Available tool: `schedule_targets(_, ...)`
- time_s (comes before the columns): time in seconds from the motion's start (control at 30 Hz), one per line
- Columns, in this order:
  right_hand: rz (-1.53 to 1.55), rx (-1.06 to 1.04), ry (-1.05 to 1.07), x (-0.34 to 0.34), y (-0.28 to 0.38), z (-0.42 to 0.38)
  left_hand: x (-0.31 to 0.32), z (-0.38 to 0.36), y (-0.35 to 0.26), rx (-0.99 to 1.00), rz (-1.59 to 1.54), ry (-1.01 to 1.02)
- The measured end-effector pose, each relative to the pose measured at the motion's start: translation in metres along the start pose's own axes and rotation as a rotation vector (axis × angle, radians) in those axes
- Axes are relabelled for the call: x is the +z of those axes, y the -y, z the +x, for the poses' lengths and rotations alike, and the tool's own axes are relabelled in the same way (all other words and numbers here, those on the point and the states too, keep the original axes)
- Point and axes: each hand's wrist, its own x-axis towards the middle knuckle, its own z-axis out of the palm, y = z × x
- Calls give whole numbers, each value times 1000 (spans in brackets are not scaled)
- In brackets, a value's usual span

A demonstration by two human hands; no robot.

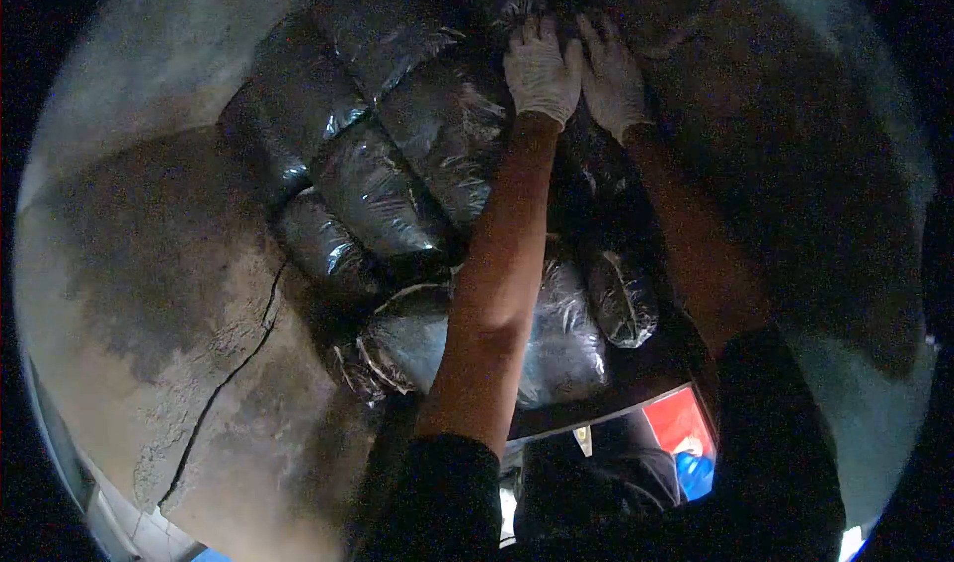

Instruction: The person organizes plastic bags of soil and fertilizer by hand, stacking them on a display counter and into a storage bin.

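Both of my hands wear pale gloves and reach to the top centre of the view. My left hand (543, 73) lies on dark plastic-wrapped packages, fingers spread flat. Just to its right, close beside it, my right hand (610, 73) rests with its fingers stretched out on a dark surface. Shiny black packages (373, 184) are stacked to the left of my left arm. A larger wrapped package (566, 323) lies partly behind my left forearm, and a small narrow one (624, 299) sits between my forearms.
A rough wall (219, 403) with a long crack curves along the left side. More dark wall (795, 164) is on the right. Below, an opening shows dark clothing (606, 473), a red panel (679, 420) and a blue item (695, 475).
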Motion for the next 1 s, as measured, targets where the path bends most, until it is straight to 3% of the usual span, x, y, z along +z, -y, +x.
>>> schedule_targets(0.07,71,20,48,-1,-6,-1,-12,1,-9,-4,2,-61)
schedule_targets(0.13,97,-42,-8,9,-17,-8,-30,7,-19,-141,-20,147)
schedule_targets(0.2,124,-98,-58,12,-16,-10,-42,0,-25,-163,-23,106)
schedule_targets(0.27,102,-1,109,4,-12,-23,-40,-14,-26,-188,-27,92)
schedule_targets(0.43,69,28,100,-2,3,-20,-13,-31,-22,-137,-23,-106)
schedule_targets(0.57,41,29,98,9,-12,-12,4,-19,-15,-134,12,-7)
schedule_targets(0.67,-129,-145,57,33,-37,-4,9,-7,-11,-50,-65,-92)
schedule_targets(0.77,-119,-187,13,24,-26,-7,3,-10,-14,-30,-50,-151)
schedule_targets(0.83,-101,-156,45,3,-11,-11,-2,-8,-15,-161,-16,150)
schedule_targets(0.9,-82,-136,90,-5,4,-13,-5,-13,-14,-147,-17,119)
schedule_targets(0.97,-276,-69,36,0,3,-9,2,-13,-9,-122,-20,84)
schedule_targets(1.0,-279,-72,35,-2,-1,-9,9,-15,-7,-77,9,-14)
